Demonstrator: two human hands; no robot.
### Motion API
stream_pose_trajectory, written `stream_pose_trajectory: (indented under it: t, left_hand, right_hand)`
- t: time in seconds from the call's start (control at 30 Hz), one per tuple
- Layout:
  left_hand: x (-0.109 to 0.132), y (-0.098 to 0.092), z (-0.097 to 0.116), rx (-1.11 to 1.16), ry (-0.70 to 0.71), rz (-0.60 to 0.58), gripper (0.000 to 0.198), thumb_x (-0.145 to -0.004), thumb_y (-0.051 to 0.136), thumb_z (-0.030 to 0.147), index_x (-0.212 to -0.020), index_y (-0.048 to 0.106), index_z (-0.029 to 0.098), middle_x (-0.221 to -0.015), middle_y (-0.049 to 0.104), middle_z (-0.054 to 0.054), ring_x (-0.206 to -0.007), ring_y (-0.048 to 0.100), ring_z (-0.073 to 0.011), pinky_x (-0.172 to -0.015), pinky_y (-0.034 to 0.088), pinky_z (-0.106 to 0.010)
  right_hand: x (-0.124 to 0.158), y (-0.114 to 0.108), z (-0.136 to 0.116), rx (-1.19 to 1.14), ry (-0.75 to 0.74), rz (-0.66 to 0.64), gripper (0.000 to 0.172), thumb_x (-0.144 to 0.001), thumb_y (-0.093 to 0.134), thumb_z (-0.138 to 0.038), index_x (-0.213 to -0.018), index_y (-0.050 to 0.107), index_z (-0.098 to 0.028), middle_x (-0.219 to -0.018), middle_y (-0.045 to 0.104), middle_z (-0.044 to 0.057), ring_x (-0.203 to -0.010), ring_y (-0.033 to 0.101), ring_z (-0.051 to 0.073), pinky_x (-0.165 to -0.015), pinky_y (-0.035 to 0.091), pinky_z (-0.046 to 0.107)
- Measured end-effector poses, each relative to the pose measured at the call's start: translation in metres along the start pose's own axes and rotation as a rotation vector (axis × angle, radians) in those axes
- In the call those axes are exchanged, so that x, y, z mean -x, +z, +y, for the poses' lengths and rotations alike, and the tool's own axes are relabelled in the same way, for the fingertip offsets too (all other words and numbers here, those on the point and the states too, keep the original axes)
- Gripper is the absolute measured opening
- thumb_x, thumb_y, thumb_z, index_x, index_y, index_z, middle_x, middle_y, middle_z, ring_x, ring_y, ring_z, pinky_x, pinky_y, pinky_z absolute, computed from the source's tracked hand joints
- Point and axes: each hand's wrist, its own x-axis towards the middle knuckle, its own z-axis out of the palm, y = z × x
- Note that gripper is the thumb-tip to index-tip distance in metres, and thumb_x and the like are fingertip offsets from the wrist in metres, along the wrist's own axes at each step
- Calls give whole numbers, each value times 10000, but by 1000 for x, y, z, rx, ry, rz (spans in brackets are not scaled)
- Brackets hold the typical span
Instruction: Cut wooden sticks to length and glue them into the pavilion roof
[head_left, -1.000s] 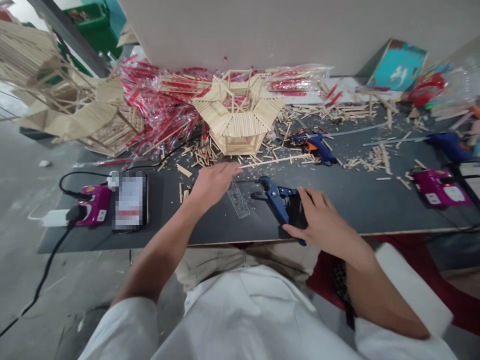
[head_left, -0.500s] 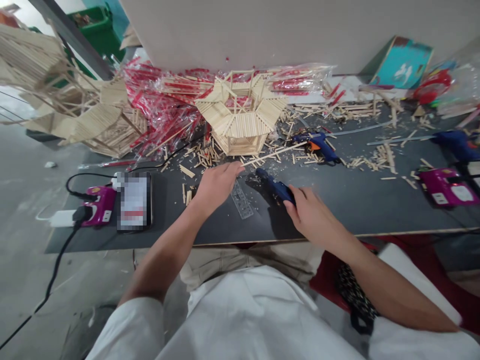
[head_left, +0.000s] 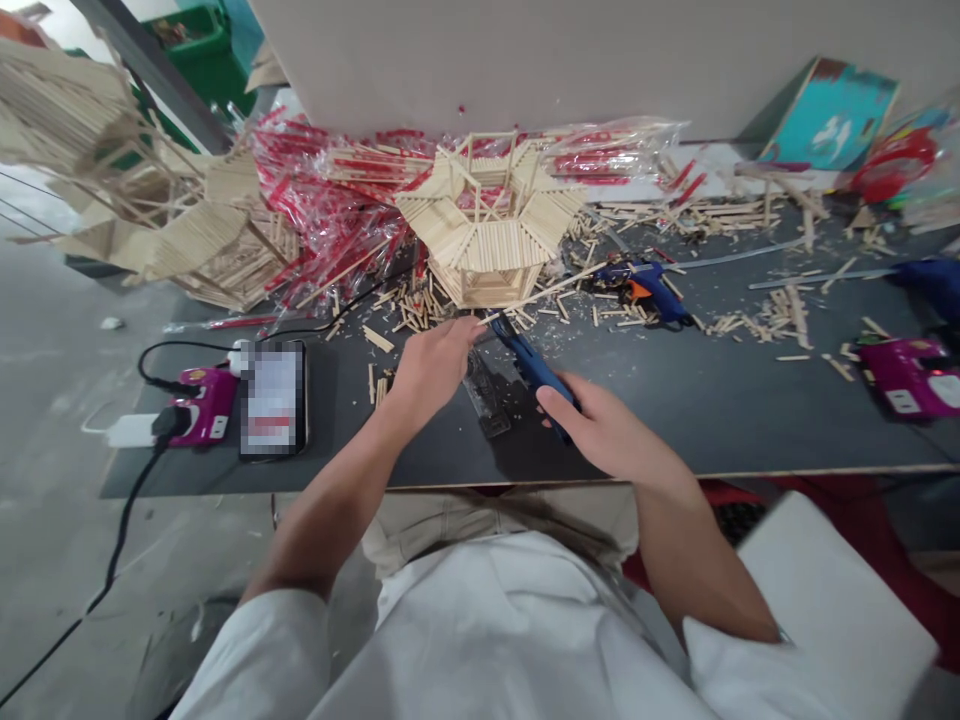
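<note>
My left hand point(head_left: 435, 365) pinches the near end of a thin wooden stick point(head_left: 564, 286), which slants up to the right in front of the model. My right hand point(head_left: 604, 425) is wrapped around a long dark blue hand cutter point(head_left: 541, 376). The cutter's front end meets the stick just beside my left fingertips. Under the cutter a clear plastic ruler point(head_left: 489, 400) lies on the dark table point(head_left: 712, 400), partly in shadow. Behind my hands stands a small pavilion-like model point(head_left: 491, 250) built of wooden sticks.
A phone point(head_left: 273, 400) and a purple power socket point(head_left: 206, 405) are on the left. A blue glue gun point(head_left: 652, 290) lies right of the model among stick offcuts. Another purple socket point(head_left: 907, 378) is at far right. Red plastic wrappers point(head_left: 330, 210) pile behind. A larger stick model point(head_left: 172, 220) stands left.
My right hand has moved left and brought the cutter's front end up to the stick by my left fingers. My left hand still pinches the stick, nearly in place.
</note>
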Motion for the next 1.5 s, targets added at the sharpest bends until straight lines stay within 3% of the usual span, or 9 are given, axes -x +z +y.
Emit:
stream_pose_trajectory:
  t: [0.17, 0.37, 0.73, 1.5]
  left_hand:
    - [0, 4, 5, -55, 54, -5, 419, -1177, 355, 342, -1145, 727, 153, -966, 816, -116, -816, 779, -215, -729, 537, -295]
    - [0, 1, 8, -58, 73, 6, 462, -1187, 308, 363, -1149, 719, 155, -1004, 814, -126, -855, 786, -220, -728, 538, -292]
    - [2, -3, 13, -162, 107, 29, 495, -1203, 270, 374, -1105, 711, 172, -916, 789, -80, -792, 762, -198, -687, 509, -285]
    - [4, -5, 19, -243, 177, 89, 376, -1195, 335, 267, -1100, 672, 131, -842, 742, -71, -716, 715, -180, -619, 443, -266]
  right_hand:
    - [-3, 8, -6, -11, 21, 61, 516, -1077, 486, -692, -1037, 659, -208, -958, 753, 86, -897, 683, 267, -787, 518, 370]
    - [-3, 18, -13, -12, -4, 80, 509, -1088, 479, -668, -1181, 682, -210, -1092, 747, 121, -1071, 693, 315, -924, 531, 433]
    - [4, 26, -18, -10, -30, 118, 490, -1103, 474, -625, -1306, 668, -223, -1156, 751, 135, -1195, 675, 353, -1052, 519, 502]
    - [6, 27, -23, 71, -4, 86, 478, -1076, 521, -624, -1240, 638, -192, -1186, 696, 144, -1149, 657, 339, -1035, 511, 481]
